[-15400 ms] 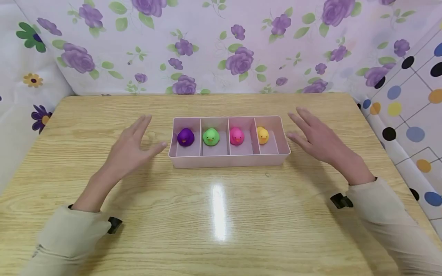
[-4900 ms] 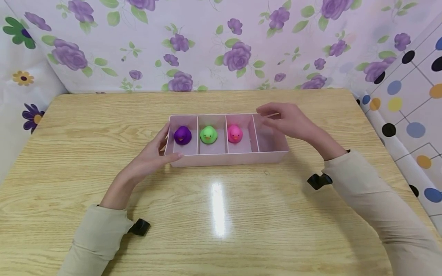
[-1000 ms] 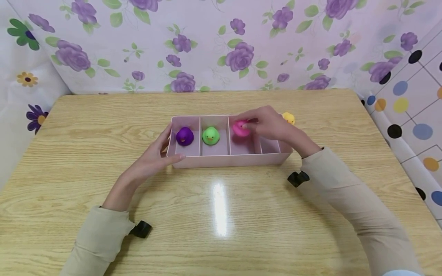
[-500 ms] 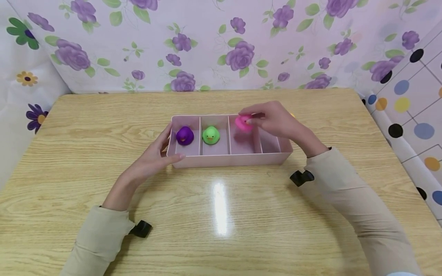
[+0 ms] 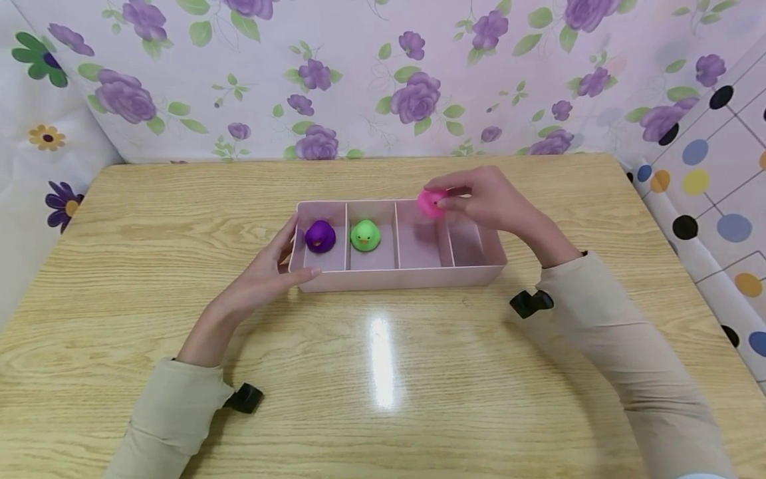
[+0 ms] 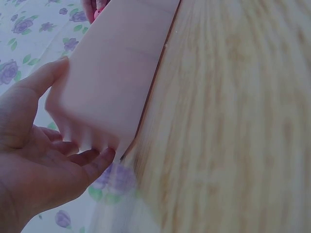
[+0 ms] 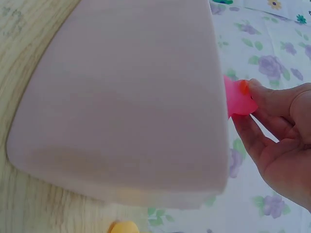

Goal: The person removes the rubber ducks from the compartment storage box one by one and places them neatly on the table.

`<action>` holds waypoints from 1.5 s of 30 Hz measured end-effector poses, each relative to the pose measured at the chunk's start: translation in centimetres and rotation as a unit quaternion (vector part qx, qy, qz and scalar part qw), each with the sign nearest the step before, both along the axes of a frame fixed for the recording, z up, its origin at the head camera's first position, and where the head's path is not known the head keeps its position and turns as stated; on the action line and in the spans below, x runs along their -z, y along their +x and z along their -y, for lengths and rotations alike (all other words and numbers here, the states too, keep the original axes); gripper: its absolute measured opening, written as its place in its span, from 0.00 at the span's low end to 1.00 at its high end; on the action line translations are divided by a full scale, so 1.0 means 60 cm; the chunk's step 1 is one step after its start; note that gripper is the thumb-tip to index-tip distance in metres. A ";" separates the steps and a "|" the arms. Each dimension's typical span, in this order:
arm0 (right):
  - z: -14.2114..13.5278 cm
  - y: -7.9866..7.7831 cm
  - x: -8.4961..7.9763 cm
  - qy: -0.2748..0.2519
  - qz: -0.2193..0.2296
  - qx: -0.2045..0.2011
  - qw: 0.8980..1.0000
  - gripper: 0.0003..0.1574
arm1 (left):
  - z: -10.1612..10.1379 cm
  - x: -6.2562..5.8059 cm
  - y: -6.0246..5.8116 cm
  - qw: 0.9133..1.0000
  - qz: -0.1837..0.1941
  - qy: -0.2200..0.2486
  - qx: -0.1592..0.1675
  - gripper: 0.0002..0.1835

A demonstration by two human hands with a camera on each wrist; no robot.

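Observation:
A pale pink box (image 5: pixel 401 279) with several compartments in a row lies across the table. Its left end is gripped by my left hand (image 5: pixel 254 276), thumb over the front rim and fingers against the end wall (image 6: pixel 92 131). With thumb and fingertips my right hand (image 5: pixel 493 203) pinches a pink toy duck (image 5: pixel 431 204), held up over the divider at the box's rear right. A purple duck (image 5: pixel 320 236) sits in the leftmost compartment, a green duck (image 5: pixel 366 236) in the one beside it. In the head view the right hand hides the yellow duck (image 7: pixel 125 227), which the right wrist view partly shows outside the box.
The wooden table (image 5: pixel 311 372) runs back to a flowered curtain (image 5: pixel 359 80). Dotted sheeting (image 5: pixel 712 199) borders the right side. Each sleeve cuff carries a small black camera, such as the left one (image 5: pixel 245 398).
Over the last second the pink duck has risen from its compartment and moved right and back with my right hand. Earlier, the yellow duck left the box and my left hand took hold of its end.

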State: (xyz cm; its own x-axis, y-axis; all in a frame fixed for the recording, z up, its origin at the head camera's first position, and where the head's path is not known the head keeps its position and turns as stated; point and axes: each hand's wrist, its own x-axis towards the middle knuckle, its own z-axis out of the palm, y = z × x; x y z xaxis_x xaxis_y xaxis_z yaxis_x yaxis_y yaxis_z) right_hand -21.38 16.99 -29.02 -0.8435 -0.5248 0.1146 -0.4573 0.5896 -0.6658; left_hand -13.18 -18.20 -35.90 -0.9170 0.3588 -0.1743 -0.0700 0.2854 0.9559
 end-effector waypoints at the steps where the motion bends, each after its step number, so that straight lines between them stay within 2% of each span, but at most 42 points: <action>1: -0.002 -0.001 -0.001 0.001 0.001 0.005 1.000 0.18 | 0.000 0.000 0.000 1.000 0.001 0.002 0.000 0.53; 13: -0.024 -0.009 -0.008 0.015 0.001 0.031 0.999 0.18 | 0.000 -0.004 0.002 1.000 -0.001 -0.003 0.001 0.53; 20: -0.038 -0.015 -0.006 0.024 -0.014 0.035 0.999 0.18 | 0.000 -0.003 0.002 1.000 -0.001 -0.004 0.001 0.53; 36: -0.069 -0.018 -0.019 0.056 0.013 0.083 0.995 0.21 | 0.000 -0.004 0.000 1.000 0.002 0.000 0.001 0.53; 45: -0.088 -0.018 -0.020 0.068 0.014 0.098 0.993 0.21 | 0.001 -0.004 0.002 1.000 0.005 -0.003 -0.001 0.53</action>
